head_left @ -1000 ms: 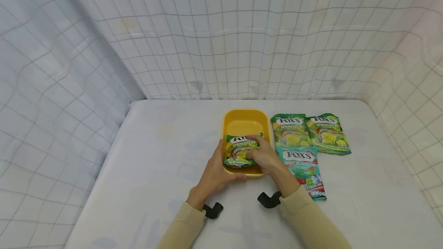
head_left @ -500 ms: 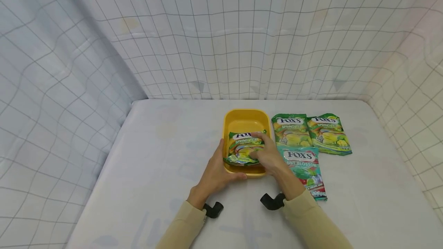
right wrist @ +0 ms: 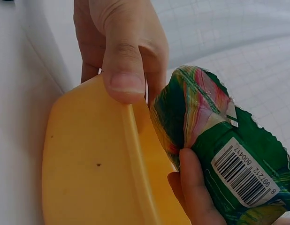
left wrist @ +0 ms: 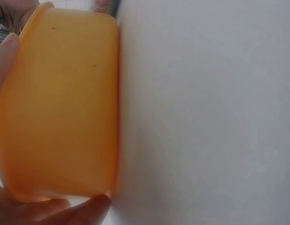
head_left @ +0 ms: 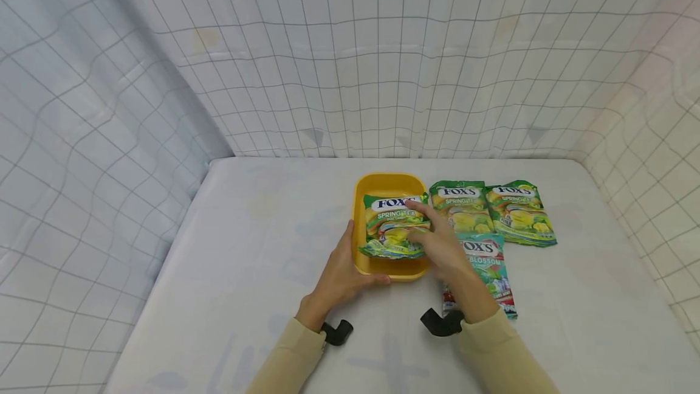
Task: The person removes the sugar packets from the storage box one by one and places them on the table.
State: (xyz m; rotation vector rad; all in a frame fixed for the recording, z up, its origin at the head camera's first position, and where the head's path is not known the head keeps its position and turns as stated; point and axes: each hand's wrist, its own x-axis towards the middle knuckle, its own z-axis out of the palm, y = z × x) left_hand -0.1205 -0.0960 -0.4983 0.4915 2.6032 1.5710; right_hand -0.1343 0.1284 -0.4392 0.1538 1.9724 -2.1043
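Observation:
My right hand (head_left: 444,253) pinches a green Fox's Spring Tea candy bag (head_left: 385,230) by its right side. The bag is over the yellow plastic tub (head_left: 389,177), and it appears lifted to about rim height or a little above. In the right wrist view its back shows a barcode (right wrist: 243,173), with my right fingers (right wrist: 196,192) against it. My left hand (head_left: 339,275) grips the tub's near left corner, thumb (right wrist: 126,70) over the near rim and fingers along the left wall. From the left wrist, the tub's outer wall (left wrist: 65,103) hides most of the bag.
Two more green Spring Tea bags (head_left: 461,207) lie flat right of the tub, one beside the other (head_left: 519,211). A teal Mint Blossom bag (head_left: 492,269) lies below them, partly behind my right wrist. Grid-patterned white curtains (head_left: 383,78) enclose the white table (head_left: 273,230).
The candy bag has come up from low in the tub, shifting right and slightly away from me with my right hand. The left hand and the tub have stayed put.

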